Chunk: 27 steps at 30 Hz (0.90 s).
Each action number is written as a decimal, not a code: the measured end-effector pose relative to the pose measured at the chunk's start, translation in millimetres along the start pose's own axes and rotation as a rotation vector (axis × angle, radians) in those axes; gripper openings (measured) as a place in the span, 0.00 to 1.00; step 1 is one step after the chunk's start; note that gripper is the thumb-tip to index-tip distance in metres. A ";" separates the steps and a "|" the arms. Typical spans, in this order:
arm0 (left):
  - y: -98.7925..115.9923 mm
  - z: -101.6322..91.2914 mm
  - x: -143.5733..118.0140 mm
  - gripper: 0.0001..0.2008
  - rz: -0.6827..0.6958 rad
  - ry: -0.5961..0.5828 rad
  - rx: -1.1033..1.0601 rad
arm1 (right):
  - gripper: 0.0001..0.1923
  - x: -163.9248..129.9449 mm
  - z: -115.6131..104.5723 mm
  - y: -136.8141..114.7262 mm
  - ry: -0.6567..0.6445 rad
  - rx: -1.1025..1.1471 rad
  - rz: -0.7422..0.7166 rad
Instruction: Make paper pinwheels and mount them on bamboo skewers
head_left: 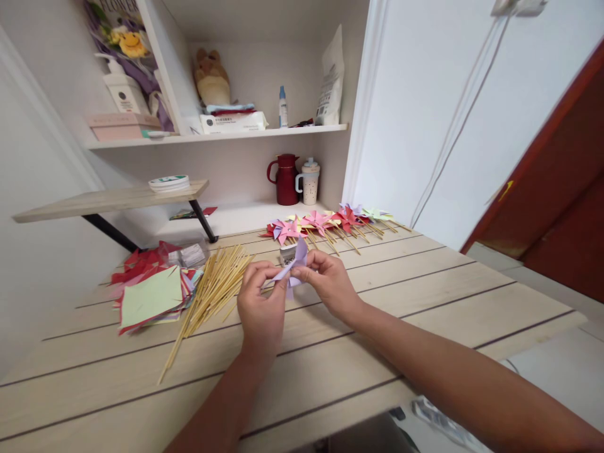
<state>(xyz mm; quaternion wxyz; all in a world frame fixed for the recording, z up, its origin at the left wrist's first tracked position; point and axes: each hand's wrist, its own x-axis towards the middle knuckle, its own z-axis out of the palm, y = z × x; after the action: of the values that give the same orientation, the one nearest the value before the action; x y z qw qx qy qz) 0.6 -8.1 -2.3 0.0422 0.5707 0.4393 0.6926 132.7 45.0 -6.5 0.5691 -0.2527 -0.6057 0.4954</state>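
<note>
Pinching a lilac paper pinwheel head (293, 267) at frame centre, the left hand (262, 308) and right hand (330, 283) fold it above the wooden table (425, 296). Finished pinwheels (330, 225) line the far edge; bamboo sticks (212, 289) and cut paper squares (151, 296) remain at left.

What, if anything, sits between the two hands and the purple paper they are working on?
Nothing visible does. The left hand and the right hand both already pinch the purple paper at its edges, just above the table. The wooden sticks lie off to the left, and the finished pinwheels lie beyond it.
</note>
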 end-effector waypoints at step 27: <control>9.8 -5.8 1.0 0.07 0.209 0.009 0.171 | 0.10 -4.4 0.9 -11.7 -0.003 -0.117 -0.125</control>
<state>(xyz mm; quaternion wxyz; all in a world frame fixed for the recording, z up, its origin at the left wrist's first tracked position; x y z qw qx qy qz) -0.2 -16.7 5.2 -0.0808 0.6117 0.4350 0.6558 135.8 36.4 2.1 0.5822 -0.2464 -0.6491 0.4232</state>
